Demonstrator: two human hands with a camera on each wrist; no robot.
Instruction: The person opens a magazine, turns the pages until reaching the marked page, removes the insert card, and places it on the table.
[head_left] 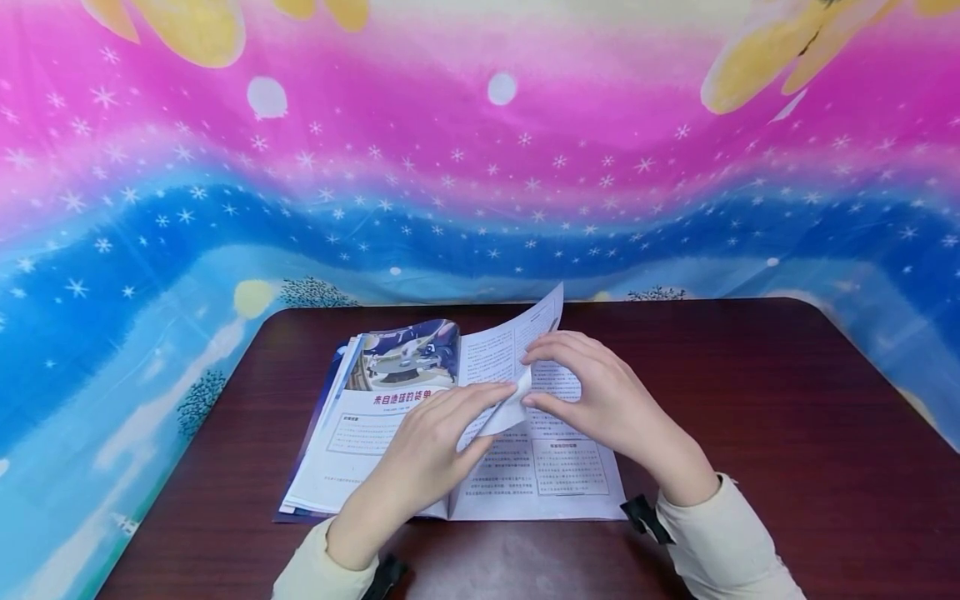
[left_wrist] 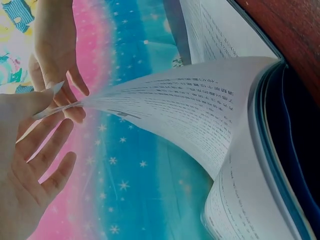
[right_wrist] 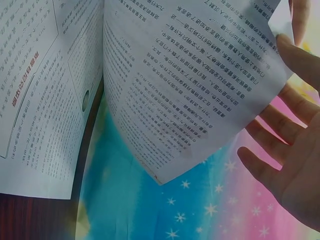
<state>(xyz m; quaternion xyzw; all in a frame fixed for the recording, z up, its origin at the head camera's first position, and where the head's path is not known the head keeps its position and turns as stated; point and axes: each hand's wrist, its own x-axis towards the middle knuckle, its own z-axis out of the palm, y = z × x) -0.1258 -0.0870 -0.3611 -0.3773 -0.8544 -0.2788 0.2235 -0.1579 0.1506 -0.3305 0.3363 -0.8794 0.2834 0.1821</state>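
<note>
An open magazine (head_left: 420, 467) lies on the table, with one printed page (left_wrist: 200, 100) lifted off its right side and curving upward. The free edge of that page carries a small folded-over corner (right_wrist: 281, 22). My left hand (head_left: 435, 442) pinches the page at this fold, its thumb on one face and its fingers on the other. From the right, my right hand (head_left: 600, 400) also pinches the page near the same fold. In the right wrist view its thumb presses by the corner while the other fingers spread behind the sheet.
The dark wooden table (head_left: 750, 400) extends on both sides of the magazine. Behind it hangs a pink and blue cloth (head_left: 450, 167) with snowflakes. Black straps (head_left: 647, 518) sit at both cream sleeves (head_left: 720, 542).
</note>
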